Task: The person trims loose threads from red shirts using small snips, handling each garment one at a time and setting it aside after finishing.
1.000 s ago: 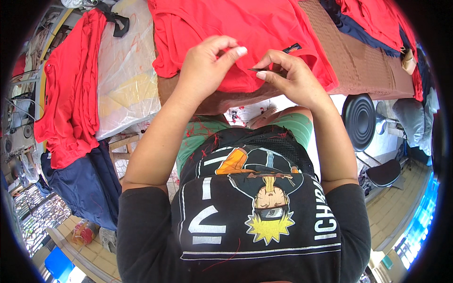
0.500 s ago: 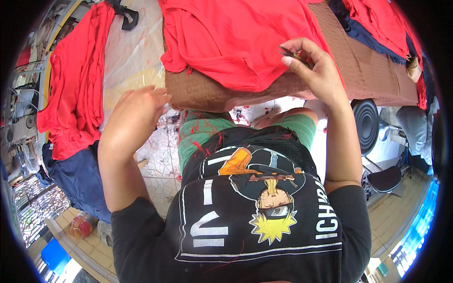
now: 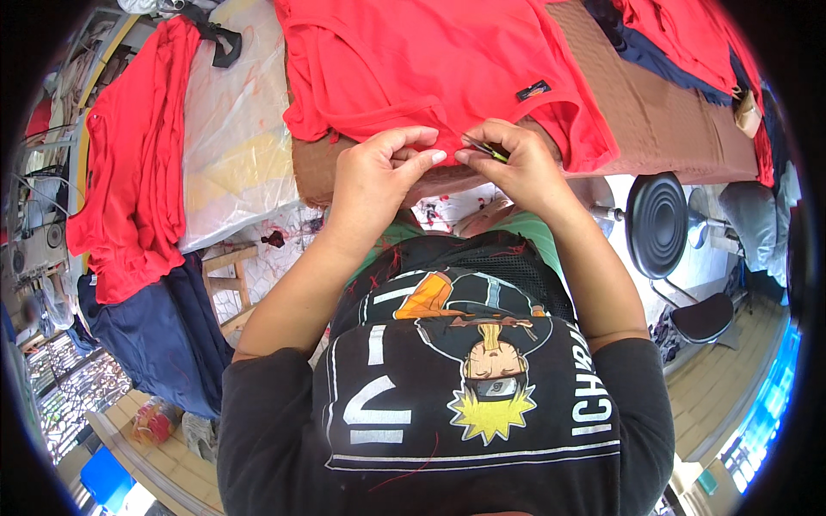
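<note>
A red garment with a small black label lies over the brown-covered table, its near edge drawn up between my hands. My left hand is closed, with thumb and forefinger pinching the garment's edge. In my right hand is a small pair of thread snips, its dark blades pointing left and a yellow-green part showing. The right thumb and forefinger tips are also close to the cloth, just across from the left fingertips. Whether they grip it I cannot make out.
Folded red garments hang at the left over dark blue cloth, beside a plastic-covered surface. More red clothing lies at the far right. Round black stools stand right of the table. Thread scraps litter the floor.
My left hand has come in from the left to the garment's near edge. My right hand has moved left and down with the snips. The label on the garment has come into view.
</note>
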`<state>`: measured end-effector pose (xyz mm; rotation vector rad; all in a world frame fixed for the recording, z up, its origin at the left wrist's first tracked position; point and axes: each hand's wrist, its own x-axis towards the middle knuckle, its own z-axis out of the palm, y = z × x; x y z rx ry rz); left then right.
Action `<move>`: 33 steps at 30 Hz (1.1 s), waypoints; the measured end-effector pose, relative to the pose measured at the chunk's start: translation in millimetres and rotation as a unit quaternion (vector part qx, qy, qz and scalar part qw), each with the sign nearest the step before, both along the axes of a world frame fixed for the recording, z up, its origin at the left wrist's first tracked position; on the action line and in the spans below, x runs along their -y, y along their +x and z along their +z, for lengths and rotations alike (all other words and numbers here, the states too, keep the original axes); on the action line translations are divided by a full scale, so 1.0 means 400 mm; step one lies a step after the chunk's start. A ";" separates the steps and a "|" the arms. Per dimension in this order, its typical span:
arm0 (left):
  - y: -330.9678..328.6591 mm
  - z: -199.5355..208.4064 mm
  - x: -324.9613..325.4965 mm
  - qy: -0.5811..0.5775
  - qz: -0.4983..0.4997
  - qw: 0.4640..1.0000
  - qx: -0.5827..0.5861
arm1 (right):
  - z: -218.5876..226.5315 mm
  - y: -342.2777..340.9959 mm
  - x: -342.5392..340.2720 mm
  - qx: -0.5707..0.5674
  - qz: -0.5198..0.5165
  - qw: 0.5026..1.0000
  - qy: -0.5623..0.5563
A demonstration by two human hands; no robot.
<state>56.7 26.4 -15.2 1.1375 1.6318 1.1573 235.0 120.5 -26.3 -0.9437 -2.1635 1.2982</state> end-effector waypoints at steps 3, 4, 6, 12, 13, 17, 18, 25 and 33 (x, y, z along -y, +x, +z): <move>0.014 -0.001 -0.005 0.029 -0.001 0.999 -0.019 | 0.017 -0.008 0.002 -0.023 0.000 1.000 -0.001; 0.024 0.005 -0.010 0.046 -0.001 0.998 -0.032 | 0.016 -0.010 0.001 -0.033 0.004 0.999 -0.004; 0.032 0.007 -0.018 0.076 0.001 0.996 -0.056 | 0.013 -0.010 -0.001 -0.053 0.008 0.999 -0.009; 0.020 0.008 -0.053 0.052 -0.004 0.993 -0.105 | -0.008 -0.004 0.000 -0.092 0.015 0.994 -0.065; 0.017 -0.004 -0.057 0.050 -0.005 0.995 -0.086 | -0.008 -0.004 -0.002 -0.072 0.010 0.996 -0.060; 0.010 -0.027 -0.065 0.076 -0.022 0.996 0.035 | -0.024 -0.005 -0.020 -0.088 -0.010 0.991 -0.102; 0.007 -0.027 -0.064 0.075 -0.025 0.996 0.043 | -0.031 -0.004 -0.022 -0.115 -0.017 0.985 -0.128; 0.039 -0.033 -0.055 0.147 -0.007 0.987 -0.063 | -0.023 0.004 -0.025 -0.149 -0.053 0.921 -0.355; 0.048 -0.027 -0.067 0.123 0.040 0.988 -0.080 | 0.013 -0.009 -0.001 -0.177 -0.066 0.940 -0.283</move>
